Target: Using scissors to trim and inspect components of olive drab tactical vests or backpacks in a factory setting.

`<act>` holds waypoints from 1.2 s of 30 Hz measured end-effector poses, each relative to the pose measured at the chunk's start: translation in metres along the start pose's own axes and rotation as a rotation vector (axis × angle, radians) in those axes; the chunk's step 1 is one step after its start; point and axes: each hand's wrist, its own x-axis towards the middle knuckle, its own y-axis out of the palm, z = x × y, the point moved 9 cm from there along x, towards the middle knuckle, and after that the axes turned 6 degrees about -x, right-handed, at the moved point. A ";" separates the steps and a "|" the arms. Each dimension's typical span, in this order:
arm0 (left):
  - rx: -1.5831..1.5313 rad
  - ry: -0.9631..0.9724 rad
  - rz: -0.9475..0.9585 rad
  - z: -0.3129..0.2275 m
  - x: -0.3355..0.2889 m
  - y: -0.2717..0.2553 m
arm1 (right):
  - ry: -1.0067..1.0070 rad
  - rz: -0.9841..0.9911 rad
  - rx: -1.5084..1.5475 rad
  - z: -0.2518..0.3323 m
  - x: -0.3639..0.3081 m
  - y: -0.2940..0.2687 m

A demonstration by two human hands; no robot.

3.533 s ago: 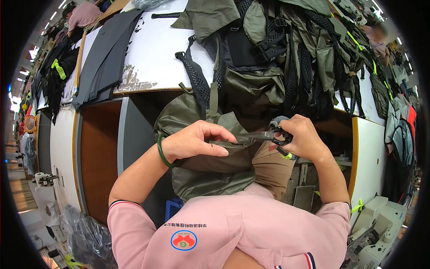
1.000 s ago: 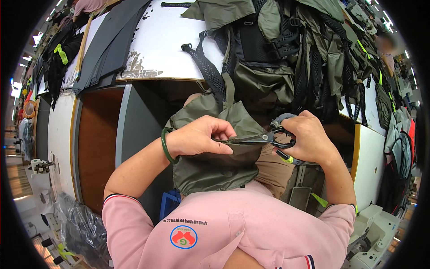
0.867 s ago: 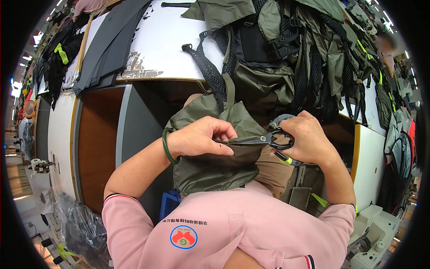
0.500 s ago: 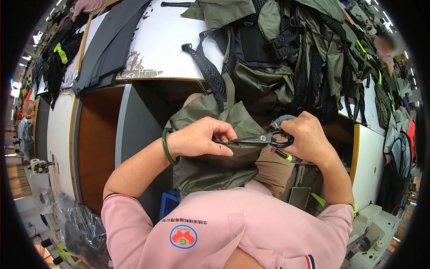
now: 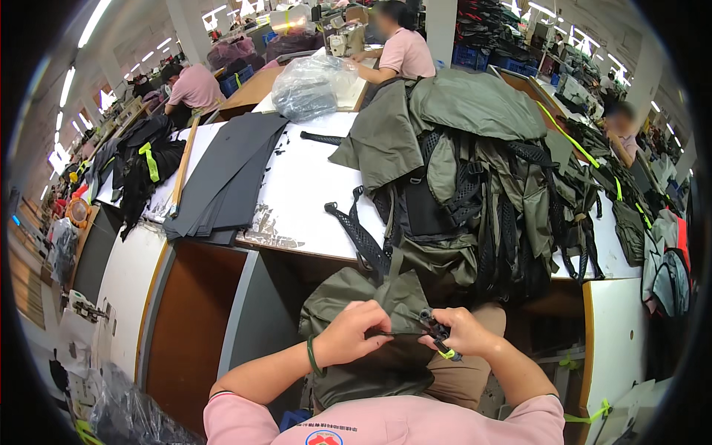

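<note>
Draping over the person's lap in loose folds, the olive fabric piece (image 5: 377, 374) lies just below the front edge of the white table (image 5: 315, 182), in front of the pink shirt (image 5: 356, 419). Its smooth, faintly shiny surface suggests a thin coated cloth: light, limp, hard to harm by squeezing, and perhaps a little slippery between bare fingers. Left unsupported, it would probably sag and crease rather than keep a shape. The left hand (image 5: 352, 334) is closed in a pinch on the upper edge, thumb against curled fingers. The right hand (image 5: 461, 332) is curled around black-handled scissors (image 5: 439, 330), its fingertips close to the other end of that edge; whether they also grip the cloth I cannot tell. Between the two hands the edge runs fairly straight, so it looks lightly stretched. That edge seems the best place to hold, one pinch at each end, because the broad panels would merely bunch. An olive strap (image 5: 394, 263) rises from the cloth toward the heap of olive bags (image 5: 482, 208) on the table, and its weight might tug if the piece is pulled away.
</note>
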 end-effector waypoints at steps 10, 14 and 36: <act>0.454 0.598 -0.336 -0.049 -0.015 -0.042 | 0.069 -0.591 0.408 0.003 -0.003 -0.020; 0.483 0.643 -0.432 -0.044 -0.018 -0.047 | 0.012 -0.747 0.422 0.004 0.001 -0.019; 0.576 0.315 -0.421 0.010 -0.072 -0.058 | -0.185 -0.887 0.547 -0.012 -0.009 -0.002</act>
